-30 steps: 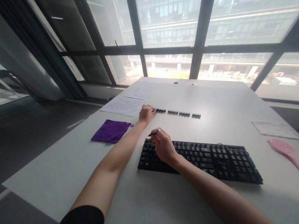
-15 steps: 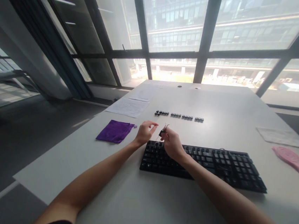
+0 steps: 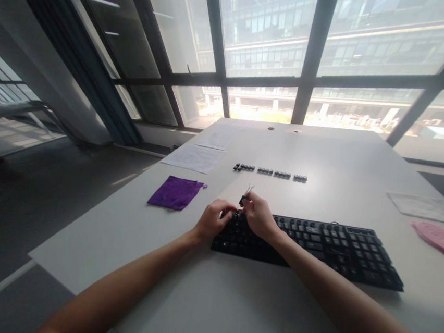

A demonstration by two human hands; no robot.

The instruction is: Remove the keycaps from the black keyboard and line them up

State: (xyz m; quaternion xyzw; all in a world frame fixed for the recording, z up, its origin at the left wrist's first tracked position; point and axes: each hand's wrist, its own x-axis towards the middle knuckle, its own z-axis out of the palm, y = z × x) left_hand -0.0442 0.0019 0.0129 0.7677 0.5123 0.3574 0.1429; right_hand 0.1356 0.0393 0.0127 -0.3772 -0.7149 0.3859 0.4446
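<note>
A black keyboard lies on the white table. My right hand is closed on a small wire keycap puller held over the keyboard's far left corner. My left hand rests at that same corner with its fingers curled against the keys, touching the right hand. Whether it holds anything I cannot make out. A row of removed black keycaps lies farther back on the table.
A purple cloth pouch lies left of the keyboard. Sheets of paper sit behind it. A pink brush and a clear plastic bag lie at the right. Large windows stand beyond the table's far edge.
My left hand came back from the row of keycaps to the keyboard's left corner. My right hand lifted the puller upright and lowered it onto the keys there.
</note>
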